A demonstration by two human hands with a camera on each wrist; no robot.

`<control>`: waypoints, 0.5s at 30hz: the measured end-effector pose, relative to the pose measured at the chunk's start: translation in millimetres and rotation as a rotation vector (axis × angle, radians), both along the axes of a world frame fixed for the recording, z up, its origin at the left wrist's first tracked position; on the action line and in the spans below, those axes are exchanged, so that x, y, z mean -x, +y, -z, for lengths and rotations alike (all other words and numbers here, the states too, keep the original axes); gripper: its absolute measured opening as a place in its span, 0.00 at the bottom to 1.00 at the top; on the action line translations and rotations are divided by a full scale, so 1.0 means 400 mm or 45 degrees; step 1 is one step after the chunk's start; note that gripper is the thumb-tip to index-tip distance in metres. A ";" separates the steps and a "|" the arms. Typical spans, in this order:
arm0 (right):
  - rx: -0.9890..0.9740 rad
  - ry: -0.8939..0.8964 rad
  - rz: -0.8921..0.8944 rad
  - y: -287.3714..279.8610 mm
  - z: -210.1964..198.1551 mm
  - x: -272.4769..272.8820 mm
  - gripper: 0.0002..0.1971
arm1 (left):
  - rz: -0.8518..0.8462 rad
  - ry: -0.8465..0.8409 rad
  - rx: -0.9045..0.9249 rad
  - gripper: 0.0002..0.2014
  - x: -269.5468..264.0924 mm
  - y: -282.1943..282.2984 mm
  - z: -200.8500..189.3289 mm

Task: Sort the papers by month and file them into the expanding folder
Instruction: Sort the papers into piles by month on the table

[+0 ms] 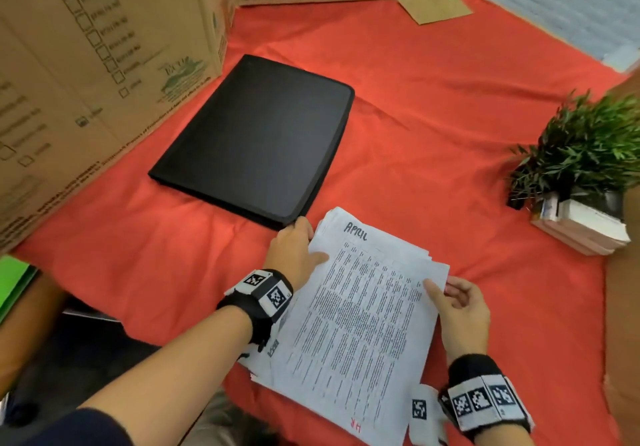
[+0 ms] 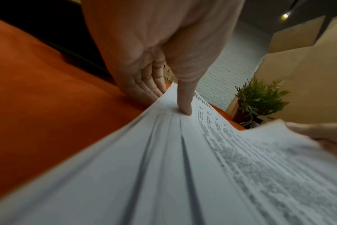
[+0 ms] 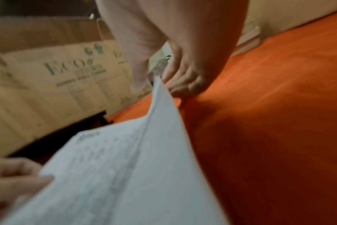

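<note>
Both hands clamped on the paper stack (image 1: 360,310): left hand (image 1: 294,255) pinching its left edge, thumb on top, fingers underneath; right hand (image 1: 462,310) pinching the right edge of the upper sheets, thumb on top. Top sheet headed "APRIL", red "HR" at the near end. Just beyond the left-hand grip, closed black expanding folder (image 1: 256,140), flat on red cloth (image 1: 450,116). Well right of the grip, potted plant (image 1: 581,154). Far left, cardboard boxes (image 1: 86,64).

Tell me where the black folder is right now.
In the head view the black folder lies closed on the red cloth, left of centre, beside the cardboard box, just beyond the left hand.
</note>
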State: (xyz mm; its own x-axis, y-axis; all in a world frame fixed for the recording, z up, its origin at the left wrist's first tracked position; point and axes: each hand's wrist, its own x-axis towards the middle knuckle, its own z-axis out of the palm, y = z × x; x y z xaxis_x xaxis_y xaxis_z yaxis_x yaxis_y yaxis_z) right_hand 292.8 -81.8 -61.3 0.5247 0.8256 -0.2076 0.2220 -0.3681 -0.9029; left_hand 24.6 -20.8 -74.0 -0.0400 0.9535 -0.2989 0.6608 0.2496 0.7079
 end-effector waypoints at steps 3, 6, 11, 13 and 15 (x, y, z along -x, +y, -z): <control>0.069 0.040 -0.140 -0.001 -0.002 0.002 0.12 | 0.035 0.048 0.013 0.20 -0.002 0.004 -0.003; 0.146 -0.162 -0.228 -0.014 0.009 -0.027 0.04 | 0.049 0.036 0.041 0.21 0.002 0.010 -0.003; 0.237 -0.508 -0.330 -0.039 -0.015 -0.056 0.14 | 0.095 0.053 0.072 0.20 0.008 0.017 -0.009; 0.176 -0.559 -0.295 -0.054 -0.028 -0.059 0.10 | 0.132 0.101 0.058 0.18 0.009 0.020 -0.016; 0.069 -0.347 -0.111 -0.068 -0.025 -0.069 0.06 | 0.170 0.159 0.044 0.16 0.011 0.025 -0.027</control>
